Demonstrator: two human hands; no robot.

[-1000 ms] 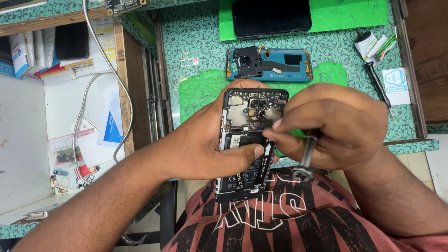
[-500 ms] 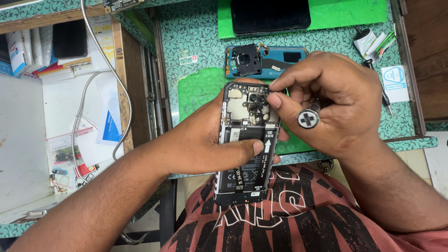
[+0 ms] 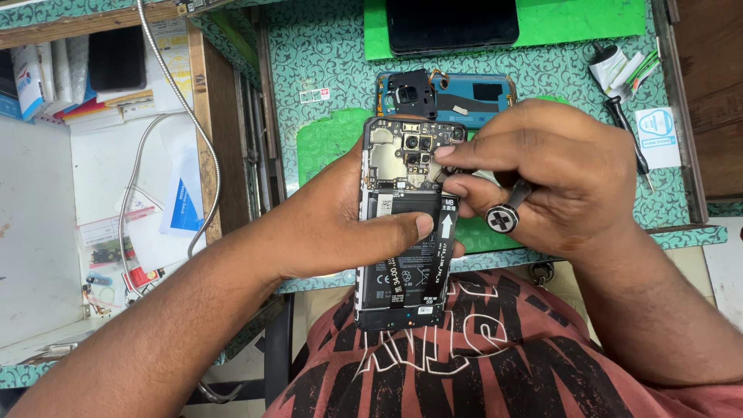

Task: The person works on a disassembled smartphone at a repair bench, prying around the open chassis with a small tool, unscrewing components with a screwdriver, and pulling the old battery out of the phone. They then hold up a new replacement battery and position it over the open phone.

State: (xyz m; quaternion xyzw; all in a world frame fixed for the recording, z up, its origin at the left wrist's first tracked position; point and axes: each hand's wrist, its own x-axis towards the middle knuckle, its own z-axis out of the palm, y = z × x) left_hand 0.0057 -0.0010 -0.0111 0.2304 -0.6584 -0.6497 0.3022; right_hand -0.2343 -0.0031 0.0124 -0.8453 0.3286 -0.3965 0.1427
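Observation:
My left hand (image 3: 340,220) grips an opened phone (image 3: 402,232) with its back cover off, thumb pressed across the black battery. The circuit board and camera modules show at the phone's upper end. My right hand (image 3: 549,178) holds a small screwdriver (image 3: 507,210) with a round cross-marked cap, tucked in its fingers. Its thumb and forefinger pinch at the board's upper right corner; what they pinch is too small to tell.
A blue phone back cover (image 3: 449,93) with a black camera piece lies on the patterned teal table (image 3: 325,54). A dark phone (image 3: 453,25) rests on a green mat. Tools and a white card (image 3: 658,135) sit at the right. A drawer with papers and a flexible metal hose (image 3: 166,101) is at the left.
My right hand has turned from the phone's middle up to the board's upper right corner, and the screwdriver's cap now faces the camera. My left hand holds the phone as before.

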